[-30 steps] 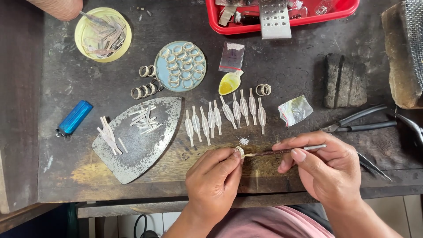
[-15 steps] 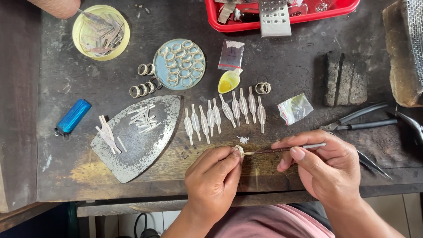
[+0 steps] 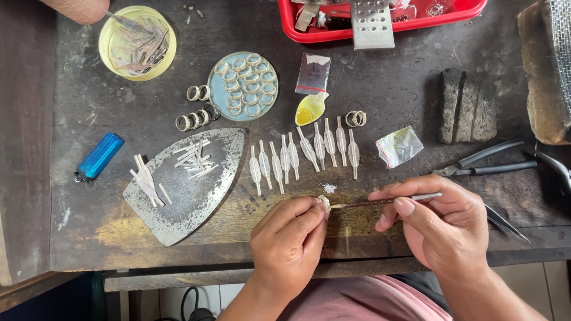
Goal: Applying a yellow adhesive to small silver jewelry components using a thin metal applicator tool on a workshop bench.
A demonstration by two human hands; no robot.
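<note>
My left hand (image 3: 288, 241) pinches a small pale metal ring (image 3: 323, 203) at the near edge of the dark wooden bench (image 3: 392, 89). My right hand (image 3: 443, 226) holds a thin dark brush (image 3: 380, 201) like a pen, its pale tip touching the ring. Just beyond the hands lies a row of several flat silver leaf-shaped blanks (image 3: 306, 152). A yellow spoon (image 3: 310, 110) with liquid sits behind that row.
An iron-shaped steel plate (image 3: 190, 196) with small strips lies at left, near a blue lighter (image 3: 100, 156). Further back are a blue dish of rings (image 3: 242, 87), loose rings (image 3: 193, 119), a yellow dish (image 3: 137, 43), a red tray (image 3: 380, 18). Pliers (image 3: 485, 163) and charred blocks (image 3: 467, 107) lie right. Another person's hand (image 3: 77, 9) is top left.
</note>
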